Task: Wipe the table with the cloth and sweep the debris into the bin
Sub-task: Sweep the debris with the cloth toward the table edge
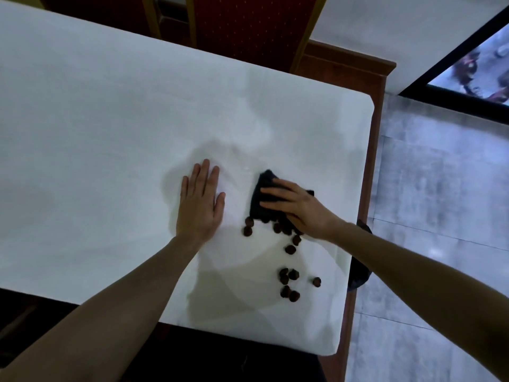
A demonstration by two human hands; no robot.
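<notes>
A dark cloth (pixel 264 188) lies on the white tablecloth (pixel 110 119), pressed down under my right hand (pixel 297 208), whose fingers rest on top of it. Several small dark brown round bits of debris (pixel 288 277) are scattered just below the cloth, trailing toward the table's near right corner. My left hand (pixel 201 199) lies flat on the tablecloth to the left of the cloth, fingers together, holding nothing. A dark round object, possibly the bin (pixel 359 274), peeks out below the table's right edge, mostly hidden by my right forearm.
The table's wooden edge (pixel 371 188) runs down the right side, with grey tiled floor (pixel 440 188) beyond. A red upholstered chair (pixel 248 28) stands at the far side. A dark-framed panel (pixel 468 67) is at the upper right.
</notes>
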